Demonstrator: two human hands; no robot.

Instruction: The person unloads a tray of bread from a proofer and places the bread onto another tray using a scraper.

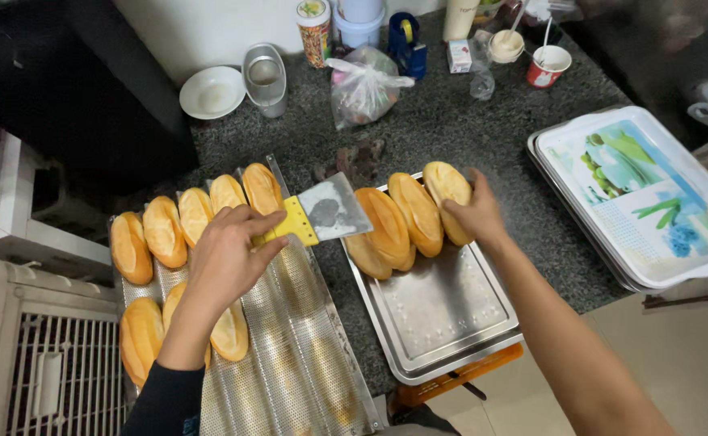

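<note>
left hand (pixel 228 257): grip closed, arm extended | right hand (pixel 473 214): fingers curled, arm extended

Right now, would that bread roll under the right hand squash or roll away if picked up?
The bread roll looks crusty and puffed, so probably light and fairly firm, though hard squeezing might crack it. Its rounded shape could let it rock, but it leans on neighbouring rolls in the steel tray, under the right hand.

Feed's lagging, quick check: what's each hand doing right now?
Left hand: closed on the yellow-handled scraper.
Right hand: gripping a bread roll over the steel tray.
</note>
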